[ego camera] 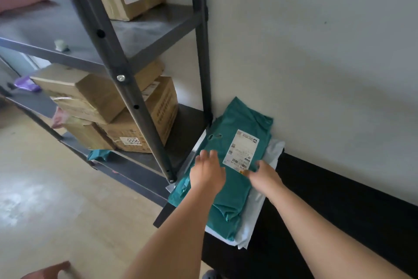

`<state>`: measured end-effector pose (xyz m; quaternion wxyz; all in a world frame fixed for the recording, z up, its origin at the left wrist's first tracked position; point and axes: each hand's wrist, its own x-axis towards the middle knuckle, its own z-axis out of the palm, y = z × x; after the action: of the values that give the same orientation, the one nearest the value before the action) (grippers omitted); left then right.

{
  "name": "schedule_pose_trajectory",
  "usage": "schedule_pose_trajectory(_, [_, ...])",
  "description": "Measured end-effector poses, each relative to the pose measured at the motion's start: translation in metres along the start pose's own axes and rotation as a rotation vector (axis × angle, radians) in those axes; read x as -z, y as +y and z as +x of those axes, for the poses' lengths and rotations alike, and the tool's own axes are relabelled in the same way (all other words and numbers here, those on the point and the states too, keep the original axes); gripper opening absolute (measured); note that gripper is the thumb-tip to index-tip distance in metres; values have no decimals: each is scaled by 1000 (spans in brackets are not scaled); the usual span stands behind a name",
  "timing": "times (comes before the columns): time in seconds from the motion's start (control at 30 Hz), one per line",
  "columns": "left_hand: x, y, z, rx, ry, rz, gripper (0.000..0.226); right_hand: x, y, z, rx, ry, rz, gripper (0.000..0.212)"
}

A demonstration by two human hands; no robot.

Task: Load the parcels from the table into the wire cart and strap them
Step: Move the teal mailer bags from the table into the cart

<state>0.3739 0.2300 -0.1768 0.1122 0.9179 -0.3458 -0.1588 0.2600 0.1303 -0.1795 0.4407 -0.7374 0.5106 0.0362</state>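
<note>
On the black table (316, 201), left hand (207, 173) and right hand (264, 174) rest open fingers (204, 155) on a teal parcel (234, 190).

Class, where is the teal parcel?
Head view: teal parcel on the black table right of the shelving, atop white mailers, left hand and right hand on it.

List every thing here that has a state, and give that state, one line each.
green parcel: flat, label up, atop the white parcel
white parcel: flat on the table, underneath
left hand: fingers straight, resting on the green parcel
right hand: touching the green parcel by its label
cardboard boxes: closed, stacked on the lower shelf
</note>
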Motion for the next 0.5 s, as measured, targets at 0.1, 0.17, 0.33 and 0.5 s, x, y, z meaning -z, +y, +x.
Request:
schedule_pose_trajectory(0.1, [-3,-1,28,-44,-3,65,58,-6,1,14,-45,14,84,39])
schedule_pose_trajectory(0.17, [-7,0,44,-89,18,89,66,-9,1,19,-84,37,139,45])
schedule_pose_trajectory(0.33, [-12,14,71,-66,-57,-12,80,-5,2,29,-166,125,259,53])
schedule_pose_trajectory(0.5, [-17,24,77,-41,-27,-8,79,-1,3,39,-219,120,282,39])
